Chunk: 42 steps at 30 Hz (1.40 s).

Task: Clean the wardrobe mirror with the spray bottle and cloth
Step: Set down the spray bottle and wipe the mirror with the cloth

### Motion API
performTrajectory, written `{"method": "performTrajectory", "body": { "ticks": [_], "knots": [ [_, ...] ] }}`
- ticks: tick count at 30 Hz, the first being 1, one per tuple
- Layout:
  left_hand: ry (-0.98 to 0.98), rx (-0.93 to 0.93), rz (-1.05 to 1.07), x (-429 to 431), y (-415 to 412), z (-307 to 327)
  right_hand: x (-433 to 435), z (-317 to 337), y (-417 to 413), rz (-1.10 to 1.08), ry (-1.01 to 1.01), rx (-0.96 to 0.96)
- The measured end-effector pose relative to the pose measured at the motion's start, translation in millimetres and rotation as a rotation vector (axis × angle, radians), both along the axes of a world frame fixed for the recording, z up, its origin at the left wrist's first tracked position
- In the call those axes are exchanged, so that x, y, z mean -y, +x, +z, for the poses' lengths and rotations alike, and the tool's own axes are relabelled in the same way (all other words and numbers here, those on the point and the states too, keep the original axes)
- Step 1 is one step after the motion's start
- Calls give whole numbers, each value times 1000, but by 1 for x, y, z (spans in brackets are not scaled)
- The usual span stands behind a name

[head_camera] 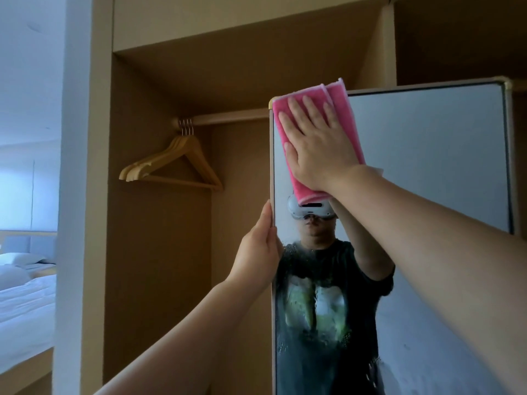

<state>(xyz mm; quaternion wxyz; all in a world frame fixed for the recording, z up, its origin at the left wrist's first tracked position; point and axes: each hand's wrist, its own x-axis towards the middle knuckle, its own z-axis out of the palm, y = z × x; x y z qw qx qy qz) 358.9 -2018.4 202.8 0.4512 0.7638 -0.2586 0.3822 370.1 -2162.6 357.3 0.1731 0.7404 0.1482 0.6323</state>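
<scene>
Pink cloth (336,95) flattened under right hand (316,143) against mirror (427,152).

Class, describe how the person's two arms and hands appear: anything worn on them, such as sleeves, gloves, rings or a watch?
Both the left hand and the right hand are bare: no gloves, rings or watch show. Both forearms are uncovered; no sleeve appears directly, though the mirror reflects a short dark sleeve.
</scene>
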Motion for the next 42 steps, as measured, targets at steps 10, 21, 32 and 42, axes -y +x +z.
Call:
{"method": "performTrajectory", "body": {
  "ticks": [10, 21, 32, 42],
  "knots": [
    [15, -40, -4, -5, 1, -10, -10, -9, 0, 20, 36, -6],
    [-30, -47, -52, -6, 3, -23, -15, -68, 3, 65, 39, -25],
    [-47, -54, -119, -6, -2, -38, -19, -150, 4, 120, 61, -62],
    [-137, -166, -294, -6, -13, -64, -15, -206, 0, 66, 4, -151]
  ]
}}
